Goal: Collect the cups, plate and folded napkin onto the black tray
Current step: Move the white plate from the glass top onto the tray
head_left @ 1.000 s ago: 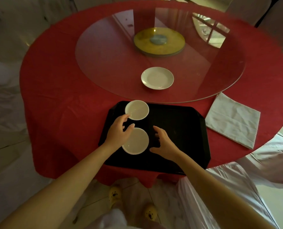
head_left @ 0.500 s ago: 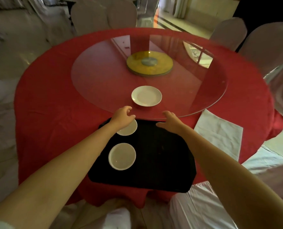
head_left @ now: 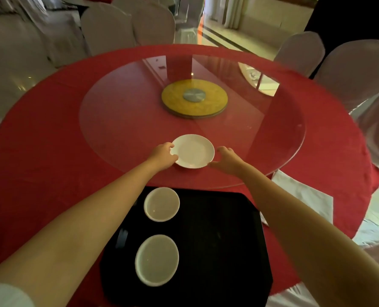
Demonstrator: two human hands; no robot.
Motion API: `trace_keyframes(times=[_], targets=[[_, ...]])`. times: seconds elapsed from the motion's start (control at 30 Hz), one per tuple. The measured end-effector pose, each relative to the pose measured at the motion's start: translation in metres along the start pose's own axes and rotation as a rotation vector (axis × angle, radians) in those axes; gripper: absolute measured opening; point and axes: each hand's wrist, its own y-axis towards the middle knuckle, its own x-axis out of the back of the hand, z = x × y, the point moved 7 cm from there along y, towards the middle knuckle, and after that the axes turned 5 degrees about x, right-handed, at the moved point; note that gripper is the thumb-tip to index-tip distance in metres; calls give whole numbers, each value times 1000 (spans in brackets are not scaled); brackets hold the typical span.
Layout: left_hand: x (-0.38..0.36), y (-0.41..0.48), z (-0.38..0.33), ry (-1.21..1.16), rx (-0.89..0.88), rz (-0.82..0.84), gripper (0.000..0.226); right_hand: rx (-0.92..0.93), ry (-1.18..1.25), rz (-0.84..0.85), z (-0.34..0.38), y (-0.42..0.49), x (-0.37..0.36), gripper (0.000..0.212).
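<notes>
Head view: our left hand [head_left: 163,155] pinches the left rim of the round white ceramic plate [head_left: 193,151] on the glass turntable [head_left: 122,120]. Our right hand [head_left: 227,160], fingers spread, touches its right rim. The black plastic tray [head_left: 224,240] lies nearer us, its right half free beside two white cups [head_left: 161,204].

The right forearm hides the near-left corner of the napkin [head_left: 303,196] and part of the black tray's [head_left: 217,251] right edge; the left forearm covers the tray's far-left corner. Part of the left hand's [head_left: 163,155] fingers is tucked behind the plate [head_left: 193,151] rim — the grip cannot be told. The tray's near edge runs off the bottom — cut off.
</notes>
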Motion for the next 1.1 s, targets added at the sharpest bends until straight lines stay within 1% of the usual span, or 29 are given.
trace_keyframes(times=[0.13, 0.2, 0.27, 0.3, 0.37, 0.43, 0.5, 0.57, 0.63, 0.73, 0.93, 1.1], targets=[[-2, 38, 6, 16, 3, 25, 57, -49, 3, 28, -7, 34, -1, 74], [-13, 86, 24, 25, 61, 75, 63, -96, -22, 68, -14, 79, -12, 75], [-20, 95, 31, 50, 74, 116, 68, -96, -43, 107, -14, 86, -20, 76], [-23, 108, 37, 52, 89, 123, 70, -113, -52, 107, -17, 98, -24, 76], [-26, 109, 33, 78, 61, 124, 72, -112, -67, 94, -19, 98, -25, 76], [-27, 118, 28, 86, 35, 115, 70, -142, -87, 56, -24, 105, -24, 74], [-29, 121, 23, 90, -2, 104, 62, -149, -77, 17, -28, 108, -22, 72], [-36, 129, 27, 84, 11, 117, 56, -171, -70, 18, -34, 116, -27, 72], [-45, 134, 31, 91, 33, 129, 58, -181, -57, 30, -39, 120, -34, 74], [-50, 141, 33, 92, 32, 101, 57, -170, -34, 32, -42, 123, -42, 75], [-50, 144, 36, 58, 19, 66, 55, -163, 30, -31, -41, 128, -44, 74], [-47, 139, 35, 39, 16, 44, 55, -146, 31, -43, -40, 128, -42, 72]])
